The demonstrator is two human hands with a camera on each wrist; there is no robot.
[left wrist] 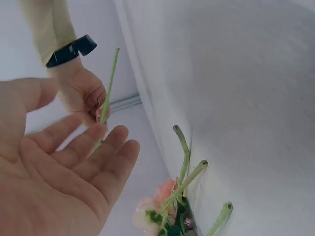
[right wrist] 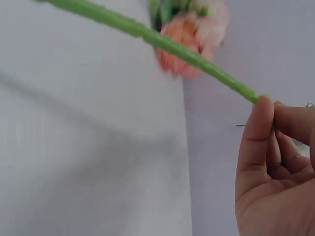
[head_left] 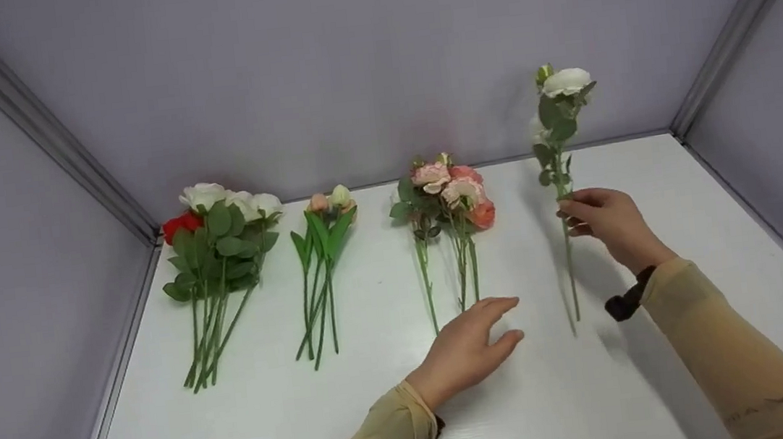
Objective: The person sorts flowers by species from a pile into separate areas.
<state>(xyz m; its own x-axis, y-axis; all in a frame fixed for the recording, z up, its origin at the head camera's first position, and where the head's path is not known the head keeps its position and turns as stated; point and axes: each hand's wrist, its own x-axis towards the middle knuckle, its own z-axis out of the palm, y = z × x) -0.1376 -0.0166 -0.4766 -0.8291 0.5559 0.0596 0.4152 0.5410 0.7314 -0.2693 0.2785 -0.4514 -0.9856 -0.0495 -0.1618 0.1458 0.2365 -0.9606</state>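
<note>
A white artificial flower (head_left: 566, 82) stands nearly upright above the right part of the table. My right hand (head_left: 610, 220) pinches its green stem (right wrist: 206, 64) between thumb and fingers, and the stem's lower end hangs below the hand. My left hand (head_left: 467, 350) is apart from it, palm turned toward the right hand, with fingers extended and nothing in them. Just beyond the left fingers lie pink and coral flowers (head_left: 463, 194), their stems pointing toward me. In the left wrist view, the cut stem ends (left wrist: 197, 169) show beside the left hand.
White roses (head_left: 203, 195) and a red rose (head_left: 181, 227) lie in a bunch at the left. Pale tulips (head_left: 324, 234) lie between them and the pink flowers. Grey panels (head_left: 376, 68) wall the white table (head_left: 375, 410) at the back and sides.
</note>
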